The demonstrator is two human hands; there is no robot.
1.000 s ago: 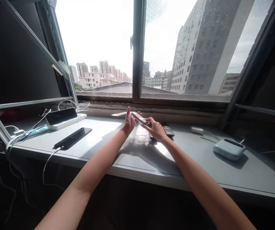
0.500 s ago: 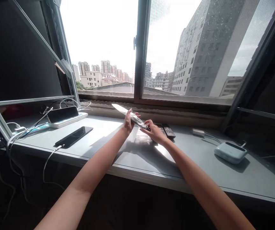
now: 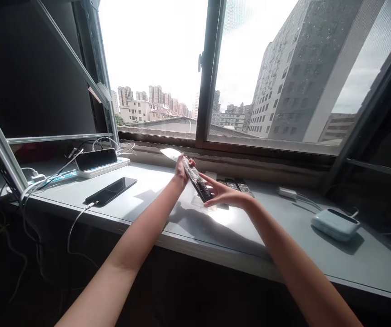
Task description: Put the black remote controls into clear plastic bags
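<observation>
A black remote control [image 3: 200,187] slants down to the right, its upper part covered by a clear plastic bag [image 3: 171,153] that sticks up past my left hand [image 3: 182,170]. That hand is closed around the bag and the remote's upper part. Beside the remote's lower end is my right hand [image 3: 228,194], with thumb and fingers spread apart; whether its fingertips touch the edge I cannot tell. Behind that hand, more dark remotes [image 3: 243,186] lie on the desk, partly hidden. A patch of clear plastic lies under the held remote.
A phone [image 3: 111,191] on a white cable lies at left on the grey desk [image 3: 188,229]. Behind it another phone [image 3: 96,159] leans on a white power strip. A pale blue box-shaped device [image 3: 335,224] and a white adapter [image 3: 287,193] sit at right. A person's arm shows far left.
The remote's buttoned lower part has come into view below the bag. My right hand has gone from a pinch at the bag's end to spread fingers. The whole view has shifted slightly.
</observation>
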